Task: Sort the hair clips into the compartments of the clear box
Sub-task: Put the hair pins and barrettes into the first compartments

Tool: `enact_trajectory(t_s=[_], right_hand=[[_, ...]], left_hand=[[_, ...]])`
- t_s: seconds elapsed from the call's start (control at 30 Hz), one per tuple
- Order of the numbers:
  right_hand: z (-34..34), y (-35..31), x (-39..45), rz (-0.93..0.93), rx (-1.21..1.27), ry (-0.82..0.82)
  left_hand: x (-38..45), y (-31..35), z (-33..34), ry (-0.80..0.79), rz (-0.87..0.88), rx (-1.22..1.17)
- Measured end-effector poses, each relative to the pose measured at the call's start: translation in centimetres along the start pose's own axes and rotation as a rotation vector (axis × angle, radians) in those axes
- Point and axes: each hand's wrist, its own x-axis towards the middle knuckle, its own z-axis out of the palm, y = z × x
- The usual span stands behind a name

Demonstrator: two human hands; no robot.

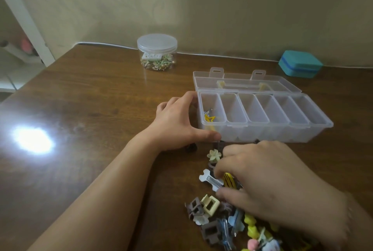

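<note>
A bright glare [33, 139] lies on the wooden table [90, 99] at the far left of the scene. Farther back, near the wall, stands a round clear jar [157, 52] with its lid on, holding small gold and green trinkets and a white piece; no writing on it can be read.

The left hand [177, 122] rests at the left end of the box [260, 117], fingers [189, 97] curved against its end wall and thumb along the near wall, holding it. The box is clear, with 6 compartments in a row and its lid [244, 81] folded open on the far side. The leftmost compartment holds a yellow star clip [210, 118] and a silver one; the other 5 look bare.

Just near of the box lies the pile of clips [218, 222], spreading toward the bottom edge. It includes a pale flower clip [214, 154], a white bone clip [205, 178], a cream square claw [210, 203], and grey, blue, yellow and pink ones.

The right hand [268, 186] lies over the pile's right part, hiding many clips. Its fingers [226, 172] are curled, pinching at a yellow striped clip [230, 180] beside the bone clip; the grip is blurred.

Far right, by the wall, sits a closed teal case [300, 64], unmarked.
</note>
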Motion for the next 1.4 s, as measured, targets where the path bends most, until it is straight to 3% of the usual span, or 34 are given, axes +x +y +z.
enact_trajectory(t_s=[0.17,0.3,0.5,0.67,0.77,0.9,0.97,1.23,1.4], right_hand=[[0.4,-0.1,0.1,-0.084,0.022,0.017],[0.2,1.5,0.4,-0.043,0.241,0.143],[0.1,3.6,2.5,0.224,0.747,0.606],[0.8,3.9,4.0,0.28,0.512,0.663],[0.4,3.5,2.6,0.185,0.407,0.618],[-0.5,2.8,0.4,0.09,0.275,0.176],[-0.4,2.4,0.0,0.056,0.166,0.043],[0.4,0.6,0.2,0.06,-0.046,0.019],[0.2,1.0,0.1,0.021,0.099,0.038]], left_hand=[[0.1,-0.1,0.0,-0.009,0.003,0.003],[0.1,-0.2,0.1,0.0,0.019,0.004],[0.2,-0.4,0.1,-0.012,0.024,-0.001],[0.2,-0.4,0.1,-0.011,0.028,0.013],[0.2,-0.4,0.1,-0.018,0.019,0.002],[0.2,-0.4,0.2,-0.009,0.019,0.016],[0.2,-0.3,0.2,-0.015,0.011,0.01],[0.1,0.0,0.1,-0.006,0.007,0.014],[0.1,-0.3,0.1,-0.008,0.01,0.007]])
